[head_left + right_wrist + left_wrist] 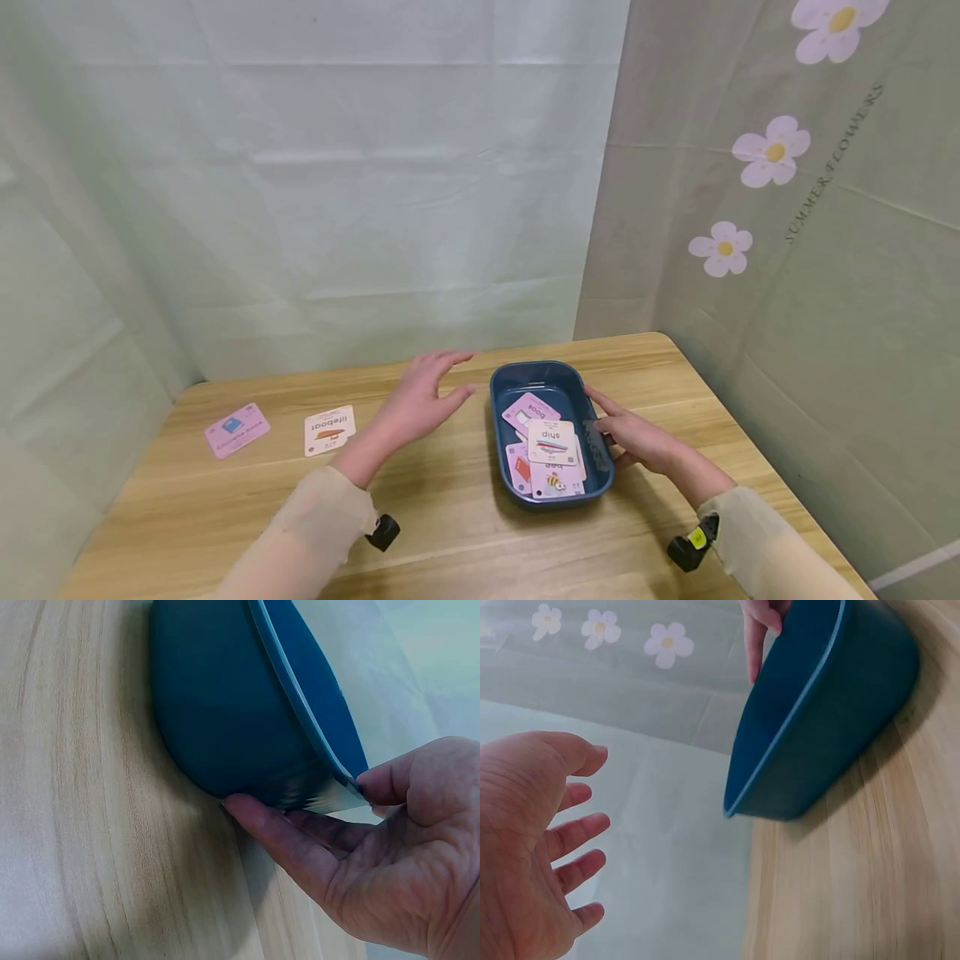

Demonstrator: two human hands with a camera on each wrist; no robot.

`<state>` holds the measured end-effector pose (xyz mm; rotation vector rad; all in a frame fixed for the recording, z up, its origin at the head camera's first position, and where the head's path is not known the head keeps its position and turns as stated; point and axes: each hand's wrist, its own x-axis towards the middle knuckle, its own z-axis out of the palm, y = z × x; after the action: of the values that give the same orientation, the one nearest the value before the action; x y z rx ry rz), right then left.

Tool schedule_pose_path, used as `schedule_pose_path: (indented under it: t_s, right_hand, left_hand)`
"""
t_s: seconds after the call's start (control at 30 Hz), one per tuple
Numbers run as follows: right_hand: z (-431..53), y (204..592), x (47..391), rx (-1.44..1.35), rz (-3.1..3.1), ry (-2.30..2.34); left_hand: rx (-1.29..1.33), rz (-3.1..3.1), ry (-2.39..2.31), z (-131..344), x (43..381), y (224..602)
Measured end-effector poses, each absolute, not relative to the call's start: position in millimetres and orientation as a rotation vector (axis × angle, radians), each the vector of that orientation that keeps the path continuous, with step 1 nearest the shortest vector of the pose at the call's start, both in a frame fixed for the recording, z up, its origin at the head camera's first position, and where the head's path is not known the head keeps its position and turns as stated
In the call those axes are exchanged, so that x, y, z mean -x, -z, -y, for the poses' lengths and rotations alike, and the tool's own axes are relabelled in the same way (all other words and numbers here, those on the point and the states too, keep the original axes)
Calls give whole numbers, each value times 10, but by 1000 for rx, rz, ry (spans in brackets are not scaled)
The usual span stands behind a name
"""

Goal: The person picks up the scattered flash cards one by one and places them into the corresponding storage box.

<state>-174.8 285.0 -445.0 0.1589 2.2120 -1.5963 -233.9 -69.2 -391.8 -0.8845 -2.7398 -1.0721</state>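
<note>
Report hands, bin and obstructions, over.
Left hand open, empty, apart from blue bin. Right hand holding bin's right side. Ship card atop other cards inside. No obstruction visible between left hand and bin.

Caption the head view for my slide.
Right grip on a blue bin of cards, left grip empty, two more cards on the table.

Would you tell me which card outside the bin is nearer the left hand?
The white lifeboat card; the pink Chinese book card lies farther away.
</note>
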Motion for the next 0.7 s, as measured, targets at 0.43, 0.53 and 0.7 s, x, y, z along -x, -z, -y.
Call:
schedule_pose_path:
  t_s: [0.43,0.53,0.7]
  right_hand:
    - [-2840,4453,1759,-159,-2236,1572]
    - [-2842,4452,1759,-156,-2241,1564]
    - [-2854,4459,1759,-139,-2240,1556]
  left_hand:
    - [820,2767,1025,1083,2383,4027]
    - [784,2785,1005,1177,2389,4066]
    - [744,2784,987,1314,2399,4117]
